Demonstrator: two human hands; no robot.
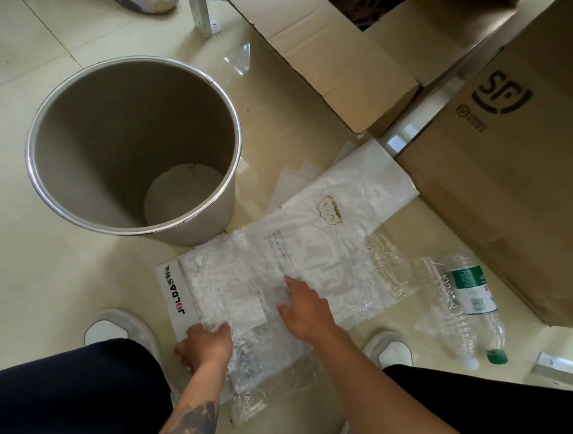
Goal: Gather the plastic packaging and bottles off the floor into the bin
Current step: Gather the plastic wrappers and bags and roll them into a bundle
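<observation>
packaging: stack of clear and white plastic bags (282, 268) lying flat on the floor, centre of frame, running up-right toward the cardboard boxes — top sheet crinkled, a white strip with "JOLDA" print at its left edge.
bottles: two clear plastic bottles lower right of frame, on the floor beside the stack — one with a green label and green cap (477, 301), one plainer with a white cap (450, 327); both look empty.
bin: round metal bin (127, 92) upper left of frame, upright, mouth open, nothing in it but what seems a pale liner at the bottom; just beside the top-left edge of the stack.
left hand: left hand (204, 344) at the near-left corner of the stack, fingers curled around the film edge — it has hold of it.
right hand: right hand (305, 308) lying on top of the stack, fingers spread and flat, pressing down, holding nothing.
handling: film is very light, limp and slippery; sheets likely slide off one another and spring back when released.
grip: best judged — scrunch the layers into one wad from the edges inward, not pinch a single sheet.
bottles grip: light, thin-walled, will dent; take by the body or neck.
risk: loose sheets slipping out on the lift to the bin.
</observation>
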